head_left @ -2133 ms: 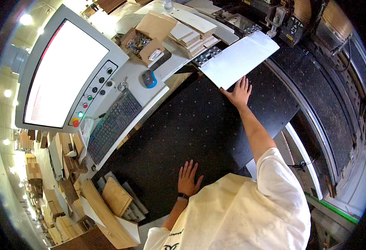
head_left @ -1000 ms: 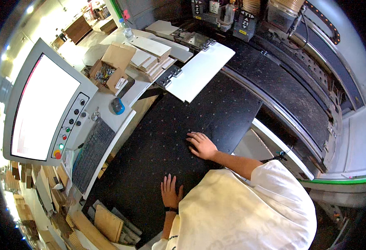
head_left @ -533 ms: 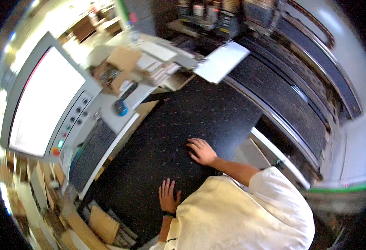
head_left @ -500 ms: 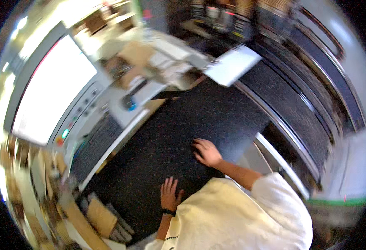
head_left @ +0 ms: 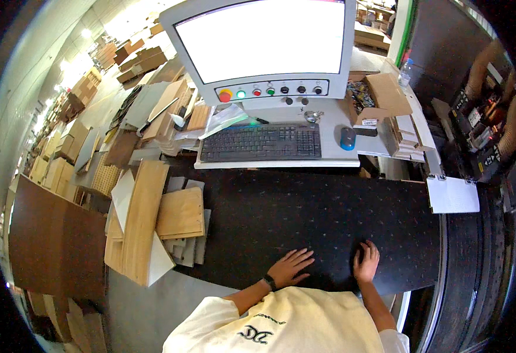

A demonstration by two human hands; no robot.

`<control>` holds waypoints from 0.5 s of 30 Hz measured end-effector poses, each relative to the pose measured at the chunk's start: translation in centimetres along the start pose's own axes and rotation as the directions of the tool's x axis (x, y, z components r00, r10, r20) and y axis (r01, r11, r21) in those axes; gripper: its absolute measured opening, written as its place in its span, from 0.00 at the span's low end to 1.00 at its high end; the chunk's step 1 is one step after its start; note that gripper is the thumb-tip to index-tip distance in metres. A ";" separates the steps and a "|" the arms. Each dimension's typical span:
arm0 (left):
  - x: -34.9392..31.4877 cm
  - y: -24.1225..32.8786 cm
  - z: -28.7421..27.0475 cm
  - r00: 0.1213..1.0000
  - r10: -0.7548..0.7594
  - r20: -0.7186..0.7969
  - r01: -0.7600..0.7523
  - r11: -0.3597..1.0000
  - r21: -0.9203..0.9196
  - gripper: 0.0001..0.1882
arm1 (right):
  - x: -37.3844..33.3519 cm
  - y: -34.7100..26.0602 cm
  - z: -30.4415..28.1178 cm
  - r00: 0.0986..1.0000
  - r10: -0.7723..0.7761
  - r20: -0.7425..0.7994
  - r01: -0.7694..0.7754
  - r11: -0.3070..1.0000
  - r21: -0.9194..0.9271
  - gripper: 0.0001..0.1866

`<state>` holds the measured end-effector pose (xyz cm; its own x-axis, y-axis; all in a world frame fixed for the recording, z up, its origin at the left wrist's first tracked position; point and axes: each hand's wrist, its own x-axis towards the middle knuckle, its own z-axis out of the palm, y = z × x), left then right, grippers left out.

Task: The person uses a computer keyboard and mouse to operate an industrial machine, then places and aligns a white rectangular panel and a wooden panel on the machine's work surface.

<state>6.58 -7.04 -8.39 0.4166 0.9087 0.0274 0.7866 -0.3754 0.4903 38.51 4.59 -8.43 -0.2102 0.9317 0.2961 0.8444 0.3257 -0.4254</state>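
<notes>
My left hand (head_left: 291,269) lies palm down on the black speckled tabletop (head_left: 305,212), its fingers spread and nothing in it. There is a dark band on that wrist. To its right, my right hand (head_left: 366,262) rests on the same surface with loosely bent fingers, and no object shows in it. Nearest to the left hand is a stack of wooden and grey boards (head_left: 182,220) at the table's left end. Beyond both hands a black keyboard (head_left: 261,142) and a blue and black mouse (head_left: 347,139) sit on a white shelf.
A monitor (head_left: 264,44) with a row of buttons stands behind the keyboard. An open cardboard box (head_left: 387,97) of small parts is right of it. White paper (head_left: 455,195) hangs by dark machinery (head_left: 487,135) on the right. A large brown panel (head_left: 58,241) stands left.
My view has swung to the left, so the monitor and keyboard now lie straight ahead instead of off to the left. Both hands are still on the black tabletop.
</notes>
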 end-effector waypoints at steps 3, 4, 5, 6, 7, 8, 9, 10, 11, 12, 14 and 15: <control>1.9 0.4 -0.4 0.999 0.045 -0.014 -0.045 0.999 -0.001 0.32 | -0.3 1.9 0.1 0.999 0.004 -0.053 -0.007 0.998 -0.059 0.19; 2.3 0.7 -0.4 0.999 0.044 0.000 -0.044 0.999 -0.009 0.32 | -0.7 2.0 -1.0 0.997 0.019 -0.073 -0.026 0.995 -0.093 0.19; 2.7 1.0 -0.5 0.998 0.052 0.020 -0.051 0.999 -0.016 0.31 | -0.3 2.0 -1.3 0.998 0.008 -0.063 -0.011 0.999 -0.044 0.20; 2.9 1.4 -0.8 0.999 0.039 0.032 -0.038 0.999 -0.012 0.31 | -0.1 1.9 -1.7 0.999 0.000 -0.034 0.000 1.000 -0.007 0.21; 2.5 0.9 -0.7 0.999 0.049 -0.008 -0.050 0.998 -0.036 0.31 | 0.1 1.9 -1.2 0.999 -0.024 -0.047 0.023 1.000 -0.015 0.22; 1.6 0.6 -1.1 1.000 0.014 -0.012 -0.014 1.000 -0.011 0.31 | 0.4 1.1 -0.6 0.999 -0.026 -0.034 0.027 0.999 0.021 0.22; 1.2 0.5 -1.6 1.000 -0.015 -0.022 0.016 1.000 0.023 0.31 | 1.2 0.7 0.0 0.999 -0.033 0.006 0.033 0.999 0.017 0.21; 0.6 0.4 -1.7 0.999 -0.007 -0.038 0.008 0.999 0.035 0.31 | 1.3 -0.1 0.3 0.998 -0.045 0.032 0.044 0.998 0.036 0.23; -0.2 0.4 -1.7 0.998 -0.009 -0.055 0.012 0.999 0.047 0.31 | 1.3 -0.6 0.3 0.996 -0.064 0.063 0.059 0.996 0.066 0.25; -1.0 0.5 -1.4 0.997 -0.021 -0.077 0.026 0.998 0.063 0.31 | 0.5 -0.7 0.4 0.997 -0.048 0.056 0.046 0.998 0.050 0.24; -0.8 0.7 -1.1 0.998 0.012 -0.066 -0.008 0.998 0.063 0.31 | -0.3 -0.5 0.5 0.999 -0.036 0.037 0.035 0.999 0.035 0.22; -0.6 0.8 -0.9 0.997 0.019 -0.070 -0.015 0.998 0.059 0.30 | -0.5 -0.2 0.4 0.999 -0.032 0.031 0.031 0.999 0.033 0.22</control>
<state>6.55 -7.71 -7.18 0.3984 0.9120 0.0973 0.8060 -0.3988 0.4374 38.23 4.08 -8.82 -0.2523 0.9255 0.2824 0.8209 0.3592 -0.4440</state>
